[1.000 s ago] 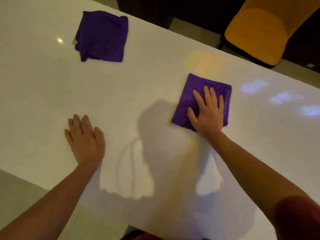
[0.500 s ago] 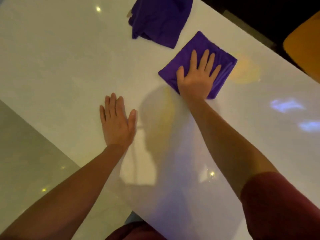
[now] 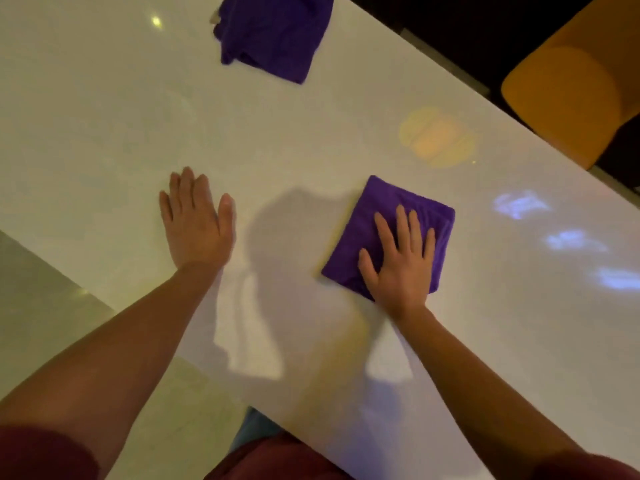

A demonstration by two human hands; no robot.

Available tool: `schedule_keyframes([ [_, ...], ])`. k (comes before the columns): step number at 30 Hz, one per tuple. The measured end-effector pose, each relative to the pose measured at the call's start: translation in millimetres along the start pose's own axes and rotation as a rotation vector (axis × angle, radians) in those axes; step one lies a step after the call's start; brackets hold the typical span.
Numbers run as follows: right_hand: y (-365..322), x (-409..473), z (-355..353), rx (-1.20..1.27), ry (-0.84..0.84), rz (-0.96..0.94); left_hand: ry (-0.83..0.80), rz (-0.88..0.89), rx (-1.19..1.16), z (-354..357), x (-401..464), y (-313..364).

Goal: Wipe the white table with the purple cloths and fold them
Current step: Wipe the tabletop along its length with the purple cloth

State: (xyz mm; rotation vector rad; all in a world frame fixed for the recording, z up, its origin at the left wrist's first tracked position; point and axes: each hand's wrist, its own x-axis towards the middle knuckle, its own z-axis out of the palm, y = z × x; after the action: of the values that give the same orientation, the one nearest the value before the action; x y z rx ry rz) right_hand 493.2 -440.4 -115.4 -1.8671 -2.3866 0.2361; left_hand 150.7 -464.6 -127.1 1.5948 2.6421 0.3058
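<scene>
Head view, worktop: a white worktop is seen from above, shiny, with spots of light on it.
Head view, right hand: the right hand is laid flat on the folded purple cloth, with the fingers spread. Nothing is pinched; the cloth is only pressed down.
Head view, left hand: the left hand is laid flat on the bare worktop, fingers close together. Nothing is held in it.
Head view, where the cloths are: the folded cloth is right of the middle, well apart from the left hand. A second purple cloth is left loose and crumpled near the far edge, well apart from both hands.
Head view, step in hand: the worktop is likely being wiped with the folded cloth.
Head view, how to do it well: the palm should be kept flat so the folds are not pulled open. Long, even strokes should be used, and the left hand kept down for balance.
Head view, hard to see: dirt or wet marks cannot be told from the glare and shadows. The top of the second cloth is cut off by the edge. An orange chair is only partly seen. The cloth under the palm is hidden.
</scene>
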Motion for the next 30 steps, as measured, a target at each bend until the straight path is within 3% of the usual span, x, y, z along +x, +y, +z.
schedule_keyframes([
  [4, 22.3, 72.2, -7.5, -0.035, 0.014, 0.371, 0.000, 0.020, -0.082, -4.6, -2.3, -2.1],
  [7, -11.1, 126.7, -2.9, 0.011, -0.042, 0.546, 0.062, 0.054, -0.213, -7.8, -3.7, -4.2],
  [13, -142.5, 101.0, 24.6, 0.005, -0.022, 0.167, 0.097, -0.012, -0.291, -5.6, -3.9, -6.9],
  [17, -184.4, 38.0, 27.2, 0.070, -0.027, -0.038, -0.037, -0.026, -0.248, -10.8, 0.1, -4.1],
  [22, -129.6, -64.2, 18.8, 0.026, -0.163, -0.220, -0.097, -0.031, -0.374, -29.8, -30.8, -8.0],
  [25, -73.8, -110.8, 6.1, 0.034, -0.193, -0.149, -0.175, -0.046, -0.432, -42.7, -92.4, -11.2],
  [30, 26.4, -167.8, -28.5, 0.019, -0.190, 0.083, -0.357, -0.002, -0.200, -53.5, -220.4, -13.9],
])
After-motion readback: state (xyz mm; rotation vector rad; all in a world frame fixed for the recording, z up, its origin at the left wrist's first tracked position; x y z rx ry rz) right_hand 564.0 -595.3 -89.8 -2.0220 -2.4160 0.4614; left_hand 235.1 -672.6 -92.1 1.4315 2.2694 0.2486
